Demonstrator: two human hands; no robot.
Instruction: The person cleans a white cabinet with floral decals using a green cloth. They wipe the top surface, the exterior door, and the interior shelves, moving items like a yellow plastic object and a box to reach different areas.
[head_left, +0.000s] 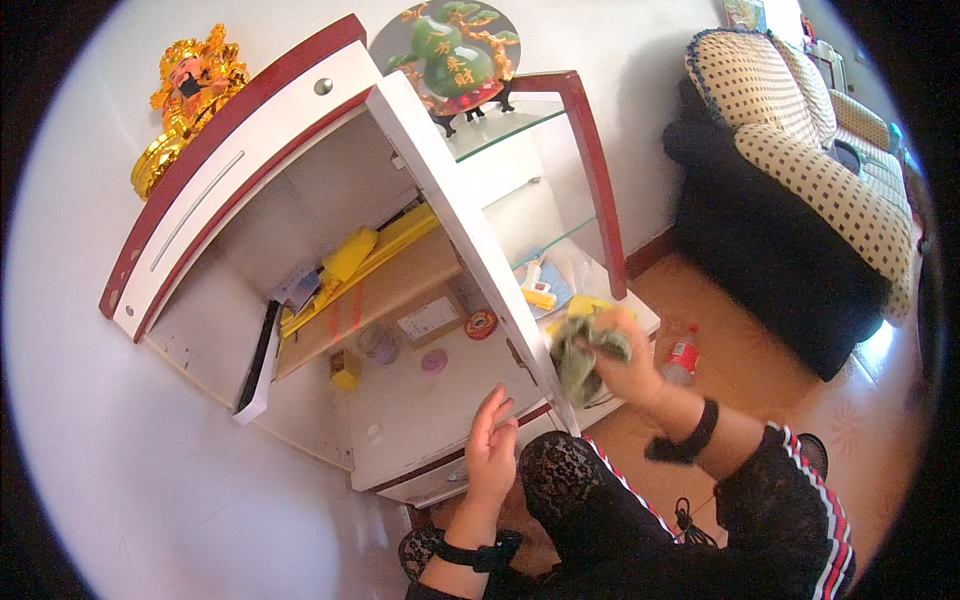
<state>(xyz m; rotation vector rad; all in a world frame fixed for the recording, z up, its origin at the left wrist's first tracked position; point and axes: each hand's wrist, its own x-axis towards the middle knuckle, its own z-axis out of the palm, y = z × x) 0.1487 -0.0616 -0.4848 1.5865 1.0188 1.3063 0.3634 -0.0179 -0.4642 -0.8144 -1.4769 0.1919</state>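
My right hand (626, 360) grips a crumpled green cloth (577, 375), slightly blurred, beside the outer face of the open white cabinet door (480, 232). A yellow item (592, 306) lies partly hidden behind that hand on the side shelf. My left hand (491, 450) is raised, empty and with fingers apart, in front of the white cabinet floor (420, 397). On this floor are a cardboard box (431, 322), a red round tape roll (481, 325), a purple disc (433, 361), a clear jar (381, 346) and a small yellow box (344, 370).
A gold figurine (187, 97) and a green gourd ornament (454, 64) stand on top. Glass shelves (517, 135) flank the door, with a toy gun (538, 289) below. A plastic bottle (682, 356) is on the floor near a black sofa (765, 240). A cable (694, 529) lies by my legs.
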